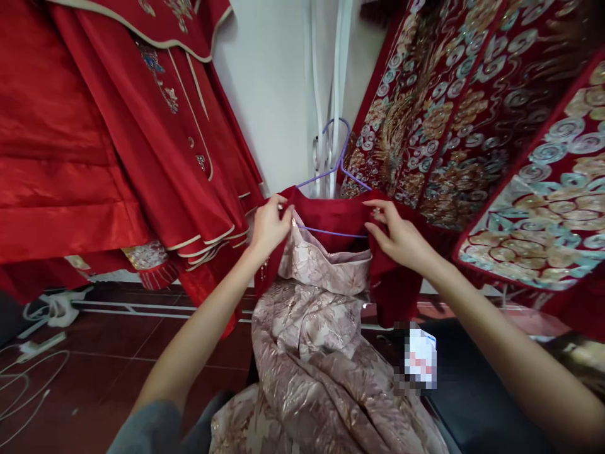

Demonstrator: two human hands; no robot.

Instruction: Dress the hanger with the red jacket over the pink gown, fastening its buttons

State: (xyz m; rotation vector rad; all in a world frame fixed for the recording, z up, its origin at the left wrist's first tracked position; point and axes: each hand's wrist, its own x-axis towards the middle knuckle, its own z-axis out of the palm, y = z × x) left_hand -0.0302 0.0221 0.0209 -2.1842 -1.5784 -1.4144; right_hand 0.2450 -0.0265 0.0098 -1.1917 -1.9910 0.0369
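Observation:
A dark red jacket (pixel 397 277) hangs on a purple hanger (pixel 341 161) in front of me. My left hand (pixel 271 226) pinches the jacket's edge at its left shoulder, close to the top of a pale pink brocade dress (pixel 321 328). At the opposite side, my right hand (pixel 394 232) has thumb and fingers closed on the red cloth near the collar. The dress's shiny skirt spreads down toward my lap. The hanger's lower bar shows across the jacket's inside, between my hands.
Red garments with cream piping (pixel 155 126) hang at left; heavily embroidered red garments (pixel 454 113) hang at right. White rack poles (pixel 338 63) stand behind the hanger. White cables (pixel 28 391) and a power strip (pixel 42 345) lie on the floor. A dark seat (pixel 472 391) is at lower right.

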